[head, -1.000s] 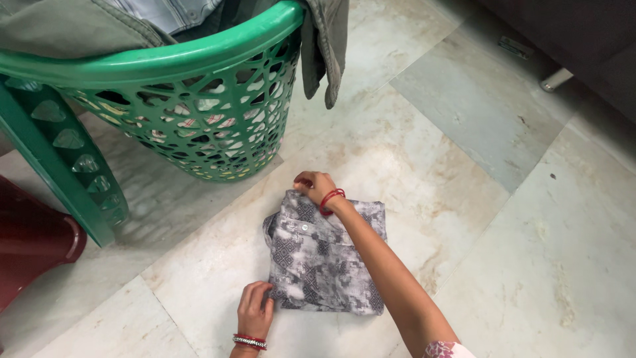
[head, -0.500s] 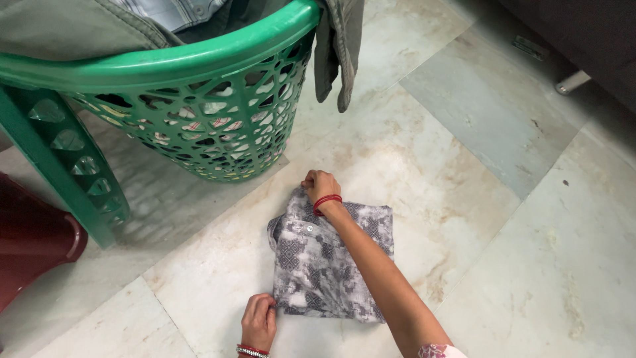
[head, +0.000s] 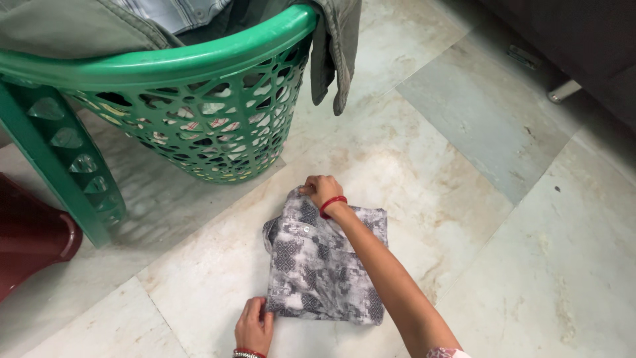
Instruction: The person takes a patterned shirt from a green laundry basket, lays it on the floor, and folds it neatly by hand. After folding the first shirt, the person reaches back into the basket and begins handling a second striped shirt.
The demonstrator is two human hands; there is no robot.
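lying on the floor: a folded grey patterned shirt (head: 318,265) sat flat on the pale marble floor (head: 464,199), just in front of the green laundry basket (head: 199,113).
right hand: the right hand (head: 321,190) was closed on the shirt's far edge near the collar, fingers pinching the cloth.
left hand: the left hand (head: 253,327) gripped the near left corner of the shirt, fingers curled over the fabric.
basket: it held clothes, and an olive garment (head: 334,46) hung over its rim.
left edge: a dark red plastic tub (head: 33,238) stood beside the basket.
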